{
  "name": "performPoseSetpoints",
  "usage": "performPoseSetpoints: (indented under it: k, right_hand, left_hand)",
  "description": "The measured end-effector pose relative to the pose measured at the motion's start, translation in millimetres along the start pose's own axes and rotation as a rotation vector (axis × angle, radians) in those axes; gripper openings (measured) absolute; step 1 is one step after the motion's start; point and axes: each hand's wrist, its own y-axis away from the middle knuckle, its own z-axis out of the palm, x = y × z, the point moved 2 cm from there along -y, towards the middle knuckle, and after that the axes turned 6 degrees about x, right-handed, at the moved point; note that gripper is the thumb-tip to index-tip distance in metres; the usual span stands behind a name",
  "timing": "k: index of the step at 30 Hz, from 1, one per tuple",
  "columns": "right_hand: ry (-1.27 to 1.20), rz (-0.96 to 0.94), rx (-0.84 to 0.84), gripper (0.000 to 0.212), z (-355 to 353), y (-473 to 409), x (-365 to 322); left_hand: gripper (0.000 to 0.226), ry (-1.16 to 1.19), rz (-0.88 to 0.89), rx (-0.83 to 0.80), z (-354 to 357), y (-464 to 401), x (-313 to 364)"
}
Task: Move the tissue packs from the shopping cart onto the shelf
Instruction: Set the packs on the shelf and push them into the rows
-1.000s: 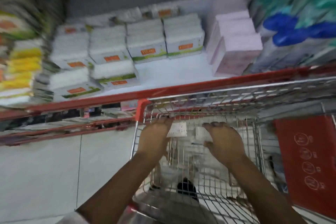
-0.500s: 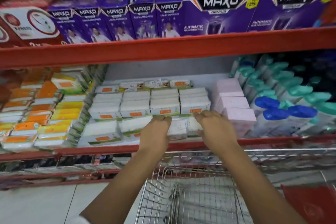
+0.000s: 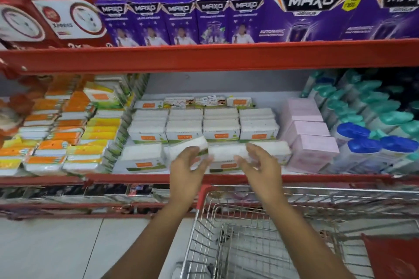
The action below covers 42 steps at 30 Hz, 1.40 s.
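Two white tissue packs are at the front of the white shelf (image 3: pixel 136 171). My left hand (image 3: pixel 187 166) grips the left tissue pack (image 3: pixel 188 148), which is tilted up at its right end. My right hand (image 3: pixel 260 163) holds the right tissue pack (image 3: pixel 224 153), which lies flat beside it. Rows of matching white packs with orange labels (image 3: pixel 184 130) fill the shelf behind them, and one more (image 3: pixel 141 158) lies at the front left. The wire shopping cart (image 3: pixel 317 192) stands below my arms; the part of its basket in view shows no packs.
Pink boxes (image 3: pixel 310 145) stand right of the white packs, with blue- and green-capped bottles (image 3: pixel 362 140) beyond. Orange and yellow packs (image 3: pixel 68 138) fill the left. Purple boxes (image 3: pixel 294 18) sit on the red shelf (image 3: pixel 204 55) above. A red panel (image 3: pixel 392 258) hangs on the cart.
Both hands lifted the two packs out of the cart and up to the shelf's front row. The view rose from the cart to the shelves.
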Motion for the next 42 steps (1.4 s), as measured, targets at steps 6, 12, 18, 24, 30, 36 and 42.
performPoseSetpoints:
  k: [6,12,18,24,30,36,42]
  right_hand:
    - [-0.774,0.726,-0.129,0.027,103,46,-20]
    - [-0.884,0.909,0.073,0.032,173,20,-28]
    - [-0.837,0.94,0.165,0.034,202,8,-33]
    - [-0.821,0.929,0.166,0.045,214,0,-41]
    - [-0.764,0.919,0.123,0.055,205,-5,-46]
    - [-0.79,0.86,0.199,0.039,150,29,-28]
    - [-0.737,0.808,0.472,0.016,64,15,0]
  left_hand:
    - [0.03,0.6,-0.814,0.253,-63,-25,-74]
    - [0.055,0.753,-0.996,0.202,-93,-70,-90]
    - [0.063,0.706,-1.02,0.138,-93,-91,-96]
    - [0.057,0.722,-1.006,0.085,-85,-112,-95]
    - [0.056,0.716,-0.999,0.098,-79,-115,-92]
    - [0.037,0.677,-1.055,-0.097,-49,-55,-66]
    - [0.044,0.691,-1.113,-0.322,22,-6,-31]
